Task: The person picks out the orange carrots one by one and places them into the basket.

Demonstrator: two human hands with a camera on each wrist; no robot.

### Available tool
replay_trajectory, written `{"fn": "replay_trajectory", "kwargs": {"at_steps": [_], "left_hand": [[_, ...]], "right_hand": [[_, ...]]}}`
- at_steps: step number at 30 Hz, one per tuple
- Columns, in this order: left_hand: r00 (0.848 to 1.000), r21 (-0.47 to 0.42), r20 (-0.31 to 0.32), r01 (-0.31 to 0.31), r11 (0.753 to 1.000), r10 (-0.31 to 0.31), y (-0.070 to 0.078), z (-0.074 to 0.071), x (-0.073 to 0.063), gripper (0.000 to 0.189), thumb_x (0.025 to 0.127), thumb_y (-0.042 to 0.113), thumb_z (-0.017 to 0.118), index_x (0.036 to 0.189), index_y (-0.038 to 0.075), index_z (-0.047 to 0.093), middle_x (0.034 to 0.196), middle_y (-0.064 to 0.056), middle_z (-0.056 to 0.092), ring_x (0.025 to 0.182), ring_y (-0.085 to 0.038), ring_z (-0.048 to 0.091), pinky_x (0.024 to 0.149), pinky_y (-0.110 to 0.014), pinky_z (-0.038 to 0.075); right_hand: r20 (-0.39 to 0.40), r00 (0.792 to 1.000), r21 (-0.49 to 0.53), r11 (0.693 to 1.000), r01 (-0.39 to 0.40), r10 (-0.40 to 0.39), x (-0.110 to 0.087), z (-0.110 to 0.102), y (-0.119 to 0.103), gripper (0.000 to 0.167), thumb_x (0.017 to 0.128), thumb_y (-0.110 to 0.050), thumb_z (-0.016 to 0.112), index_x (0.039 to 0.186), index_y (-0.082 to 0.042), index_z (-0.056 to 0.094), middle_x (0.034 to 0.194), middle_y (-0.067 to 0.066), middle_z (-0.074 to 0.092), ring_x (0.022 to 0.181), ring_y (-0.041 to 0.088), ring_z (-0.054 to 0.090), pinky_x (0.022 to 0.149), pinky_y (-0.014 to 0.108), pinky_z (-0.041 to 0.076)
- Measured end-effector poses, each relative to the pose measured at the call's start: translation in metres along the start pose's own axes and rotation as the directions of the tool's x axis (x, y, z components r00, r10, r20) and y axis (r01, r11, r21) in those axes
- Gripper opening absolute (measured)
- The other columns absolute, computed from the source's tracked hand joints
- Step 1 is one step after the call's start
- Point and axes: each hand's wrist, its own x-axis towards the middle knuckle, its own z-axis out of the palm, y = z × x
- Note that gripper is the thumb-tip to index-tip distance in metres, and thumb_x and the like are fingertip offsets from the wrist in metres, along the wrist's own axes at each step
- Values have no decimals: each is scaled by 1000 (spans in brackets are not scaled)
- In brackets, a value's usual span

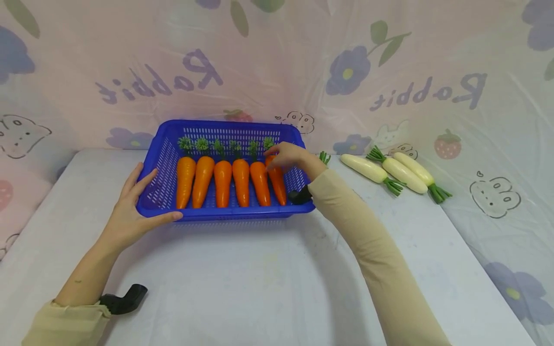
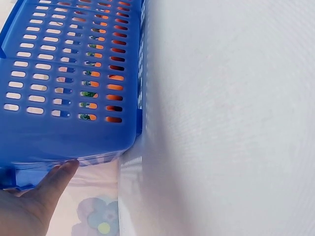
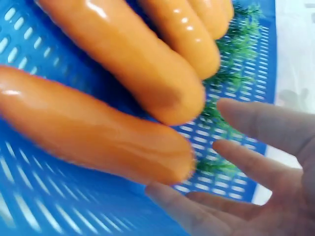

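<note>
A blue plastic basket (image 1: 225,211) with slotted walls holds a row of several orange carrots (image 1: 222,182) with green tufts at the far end. My left hand (image 1: 130,216) is spread at the basket's left end, fingers along the side wall and thumb by the front rim. In the left wrist view, fingertips of this hand (image 2: 44,201) lie against the basket's outer wall (image 2: 74,132). My right hand (image 1: 287,156) reaches over the basket's right side to the rightmost carrot (image 1: 278,182). In the right wrist view its fingers are spread around the leafy end, with a fingertip at the nearest carrot (image 3: 108,137).
Several white radishes (image 1: 404,174) with green stems lie on the white table (image 1: 242,288) right of the basket. Another green stem (image 1: 324,157) shows beside the right wrist. A patterned sheet (image 1: 277,62) hangs behind the table.
</note>
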Motion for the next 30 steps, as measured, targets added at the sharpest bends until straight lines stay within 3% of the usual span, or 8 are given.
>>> {"fn": "replay_trajectory", "kwargs": {"at_steps": [7, 13, 18, 30], "left_hand": [[1000, 3, -9, 12, 1000, -12, 1, -1, -3, 100, 76, 30, 81, 155, 24, 18, 162, 3, -11, 146, -43, -7, 103, -78, 3], [1000, 47, -5, -5, 999, 6, 1, -4, -2, 101, 77, 32, 80, 155, 24, 17, 162, 1, -11, 145, -45, -6, 103, -79, 4], [999, 83, -6, -40, 996, 40, 2, -5, 0, 101, 77, 33, 80, 155, 20, 17, 162, -2, -10, 145, -46, -4, 102, -79, 5], [997, 120, -9, -76, 990, 78, -3, -4, 1, 98, 79, 35, 76, 155, 19, 16, 162, -9, -9, 144, -49, -3, 104, -78, 3]], "right_hand": [[-65, 993, -60, 993, 98, -101, -22, -17, -9, 49, 92, -22, 61, 139, -10, 51, 142, 16, 47, 113, 34, 58, 95, 43, 52], [-171, 970, -2, 985, 174, -172, -37, -27, -2, 46, 93, -26, 60, 137, -12, 53, 140, 14, 50, 113, 33, 60, 98, 42, 50], [-265, 933, 48, 963, 266, -245, -49, -32, 9, 42, 93, -24, 62, 132, -11, 57, 140, 12, 51, 119, 30, 58, 98, 43, 51], [-432, 829, -4, 920, 391, -355, -68, -29, 38, 39, 92, -19, 62, 129, -8, 60, 145, 11, 45, 124, 32, 53, 100, 50, 48]]}}
